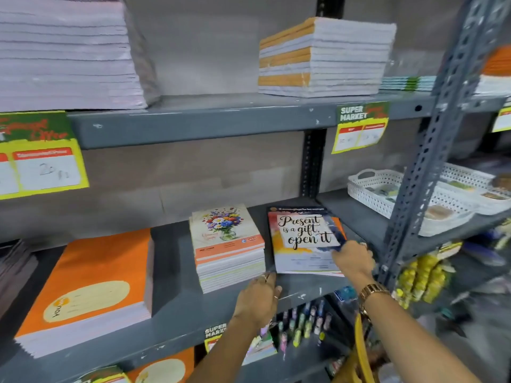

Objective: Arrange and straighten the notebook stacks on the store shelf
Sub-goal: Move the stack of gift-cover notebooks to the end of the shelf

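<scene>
A person's two bare hands reach onto a grey metal shelf [177, 310] holding notebook stacks. The right hand [352, 259] lies flat on the near right corner of the quote notebook [304, 240], fingers spread loosely and pressing down, not closed around anything. This thin pile extends up and to the left from that hand, its long axis running from the shelf's front edge toward the back wall, turned slightly askew, with an orange cover peeking out on its far right side. The left hand [258, 298] rests at the shelf's front edge, just below the pile's near left corner, fingers curled loosely; whether it touches the cover cannot be told. Directly left of the pile, almost touching, stands the taller floral stack [226, 246]. Farther left sits a large orange stack [88, 286]. The right hand is nearer and seems best placed to square the pile.
</scene>
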The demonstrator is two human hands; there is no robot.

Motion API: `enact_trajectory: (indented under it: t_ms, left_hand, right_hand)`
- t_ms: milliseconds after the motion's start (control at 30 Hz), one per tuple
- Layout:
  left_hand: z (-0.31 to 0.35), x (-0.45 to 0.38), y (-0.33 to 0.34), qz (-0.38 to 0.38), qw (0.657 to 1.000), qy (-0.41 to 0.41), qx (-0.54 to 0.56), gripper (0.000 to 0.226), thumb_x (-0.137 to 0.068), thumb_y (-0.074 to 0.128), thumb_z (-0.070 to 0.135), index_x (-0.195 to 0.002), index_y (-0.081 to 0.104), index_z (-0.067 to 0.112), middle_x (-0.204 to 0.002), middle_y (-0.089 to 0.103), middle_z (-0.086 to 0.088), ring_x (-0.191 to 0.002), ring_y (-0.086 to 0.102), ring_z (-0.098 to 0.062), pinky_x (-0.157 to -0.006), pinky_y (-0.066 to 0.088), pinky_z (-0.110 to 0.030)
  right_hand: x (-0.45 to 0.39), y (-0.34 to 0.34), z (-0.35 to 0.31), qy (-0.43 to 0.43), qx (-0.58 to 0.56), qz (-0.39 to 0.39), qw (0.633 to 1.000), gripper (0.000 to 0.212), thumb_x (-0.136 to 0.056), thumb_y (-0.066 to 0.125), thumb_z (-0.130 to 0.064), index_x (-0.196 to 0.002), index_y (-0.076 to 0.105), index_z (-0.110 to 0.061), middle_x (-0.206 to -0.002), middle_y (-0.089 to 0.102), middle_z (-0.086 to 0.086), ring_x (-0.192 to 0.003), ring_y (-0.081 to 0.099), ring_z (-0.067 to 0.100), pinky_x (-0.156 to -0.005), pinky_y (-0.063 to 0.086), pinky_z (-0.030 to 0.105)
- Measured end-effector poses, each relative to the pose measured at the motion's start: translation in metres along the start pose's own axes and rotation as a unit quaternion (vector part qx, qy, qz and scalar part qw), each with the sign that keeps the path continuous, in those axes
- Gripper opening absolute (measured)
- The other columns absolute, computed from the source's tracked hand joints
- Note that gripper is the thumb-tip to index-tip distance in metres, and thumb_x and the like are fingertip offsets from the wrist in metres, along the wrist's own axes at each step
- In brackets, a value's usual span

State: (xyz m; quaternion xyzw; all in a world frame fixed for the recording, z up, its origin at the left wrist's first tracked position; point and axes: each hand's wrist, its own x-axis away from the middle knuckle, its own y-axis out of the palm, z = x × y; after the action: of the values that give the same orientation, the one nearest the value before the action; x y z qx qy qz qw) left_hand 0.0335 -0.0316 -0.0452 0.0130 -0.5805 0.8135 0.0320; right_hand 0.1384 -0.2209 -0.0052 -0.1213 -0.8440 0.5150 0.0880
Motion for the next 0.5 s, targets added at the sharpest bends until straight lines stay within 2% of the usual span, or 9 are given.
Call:
enact_trajectory:
  t_ms: [67,167,267,333,400,500]
  left_hand:
    - [0.014,-0.012,0.003,0.016,0.999,-0.019,0.024,0.046,-0.100,0.026,0.030,-0.142,0.025,0.011,-0.142,0.041,-0.014,-0.124,0.047,-0.033,-0.094,0.046,-0.044]
    - [0.030,-0.026,0.008,0.050,0.993,-0.075,0.076,0.047,-0.100,0.028,0.028,-0.141,0.025,0.006,-0.137,0.045,-0.018,-0.122,0.049,-0.034,-0.094,0.046,-0.043]
    - [0.042,-0.034,0.010,0.087,0.977,-0.118,0.153,0.041,-0.099,0.033,0.022,-0.134,0.035,0.001,-0.123,0.055,-0.022,-0.110,0.055,-0.035,-0.086,0.048,-0.041]
    - [0.046,-0.038,0.009,0.111,0.960,-0.147,0.209,0.036,-0.098,0.037,0.019,-0.127,0.043,-0.002,-0.120,0.057,-0.024,-0.108,0.056,-0.037,-0.084,0.048,-0.040]
    - [0.048,-0.043,0.005,0.129,0.949,-0.164,0.235,0.032,-0.097,0.042,0.017,-0.119,0.049,-0.004,-0.117,0.059,-0.026,-0.108,0.056,-0.038,-0.083,0.046,-0.038]
    - [0.051,-0.052,-0.002,0.135,0.932,-0.195,0.273,0.027,-0.093,0.049,0.014,-0.110,0.055,-0.007,-0.113,0.062,-0.026,-0.106,0.057,-0.039,-0.081,0.046,-0.038]
  right_hand:
    - [-0.001,0.002,0.012,0.012,-0.011,-0.044,0.999,0.033,-0.085,0.058,-0.036,-0.097,0.062,-0.005,-0.108,0.060,0.020,-0.110,0.057,0.038,-0.080,0.046,0.037]
    - [-0.005,0.003,0.020,0.017,-0.032,-0.070,0.997,0.040,-0.082,0.064,-0.040,-0.097,0.063,-0.003,-0.110,0.064,0.019,-0.102,0.062,0.035,-0.074,0.049,0.036]
    - [-0.014,0.004,0.024,0.014,-0.061,-0.060,0.996,0.034,-0.079,0.068,-0.036,-0.070,0.056,-0.006,-0.100,0.067,0.020,-0.098,0.064,0.033,-0.068,0.045,0.030]
    - [-0.016,0.004,0.021,0.024,-0.055,-0.052,0.997,0.033,-0.077,0.070,-0.036,-0.082,0.060,-0.004,-0.111,0.064,0.021,-0.108,0.059,0.034,-0.078,0.049,0.033]
    - [-0.018,0.005,0.017,0.041,-0.040,-0.035,0.998,0.047,-0.076,0.072,-0.034,-0.108,0.060,-0.001,-0.123,0.058,0.021,-0.117,0.051,0.035,-0.089,0.049,0.037]
    - [-0.020,0.003,0.013,0.066,-0.050,-0.018,0.996,0.051,-0.080,0.069,-0.024,-0.121,0.052,0.000,-0.131,0.050,0.021,-0.121,0.044,0.037,-0.093,0.048,0.040]
